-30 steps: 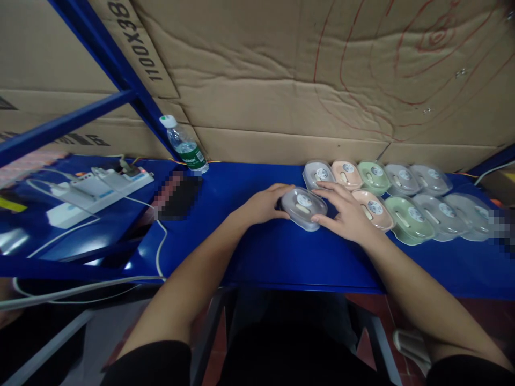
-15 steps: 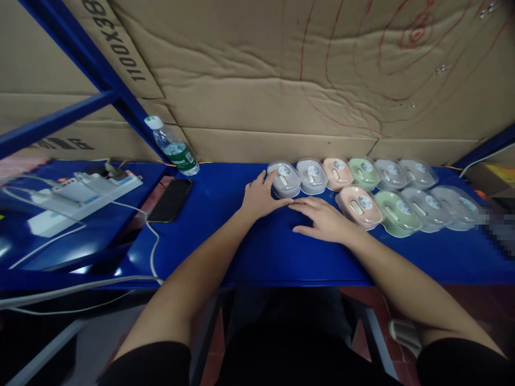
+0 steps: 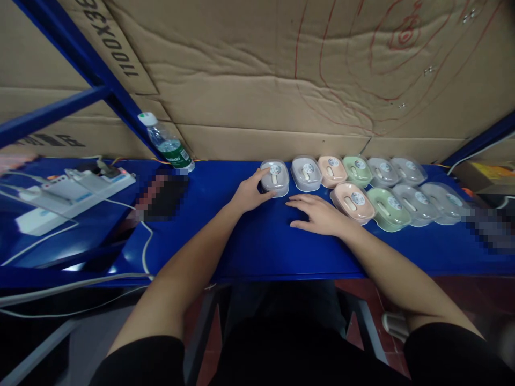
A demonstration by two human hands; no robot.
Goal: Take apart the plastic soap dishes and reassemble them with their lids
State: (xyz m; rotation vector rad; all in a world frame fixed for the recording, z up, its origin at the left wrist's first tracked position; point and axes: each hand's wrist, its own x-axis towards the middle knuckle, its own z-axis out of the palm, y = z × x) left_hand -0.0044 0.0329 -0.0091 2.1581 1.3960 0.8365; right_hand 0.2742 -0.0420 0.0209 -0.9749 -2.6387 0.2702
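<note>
My left hand (image 3: 250, 193) is around the left side of a grey lidded box (image 3: 275, 179), its thumb along the near edge and its fingers at the far left. The box is rounded, with a clear cover, a pale oblong tab and a round sticker. My right hand (image 3: 316, 214) is open, palm down, low over the blue table or resting on it, and holds nothing. Its fingers point left, just in front of a second grey lidded box (image 3: 306, 174). Beside my right wrist is a pink lidded box (image 3: 353, 203).
More lidded boxes, among them a green one (image 3: 390, 209), stand in two rows to the right. A water bottle (image 3: 169, 143) stands at the back left, near a power strip (image 3: 76, 198) with white cables. Cardboard (image 3: 241, 96) lines the back.
My left hand has closed around the leftmost grey box and shifted it slightly left, widening its gap to the second. My hands have moved apart. The view has shifted a little.
</note>
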